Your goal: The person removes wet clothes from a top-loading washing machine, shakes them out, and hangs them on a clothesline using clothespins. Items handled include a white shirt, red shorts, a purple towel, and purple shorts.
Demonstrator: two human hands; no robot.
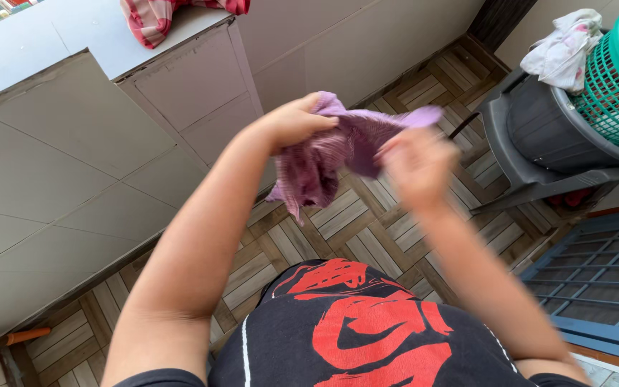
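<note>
A: While both hands are up at chest height, note the grip first. Left hand [296,120] is clenched on one end of the small purple ribbed cloth [338,154]; right hand [418,166] is blurred, fingers pinching the other end near the pale lilac corner.

B: So the cloth is off every surface?

A: Yes, hanging in the air between the two hands, over the wood-pattern tiled floor [367,229]. It is bunched and twisted, with a loose tail drooping below the left hand. I judge it only partly opened out: gripped at both ends, not yet spread flat or folded.

B: Nearest thing below?

A: The person's black shirt with a red print [345,330], directly under the forearms.

B: Farther off?

A: To the right, a dark grey plastic tub [539,136] on a grey stand, a green mesh laundry basket [614,86] resting in it, a white crumpled cloth [564,46] draped at its rim. All well apart from the hands. Far left, a pale grey tiled counter [73,43] with a red-and-pink striped cloth [155,18] on its edge.
</note>
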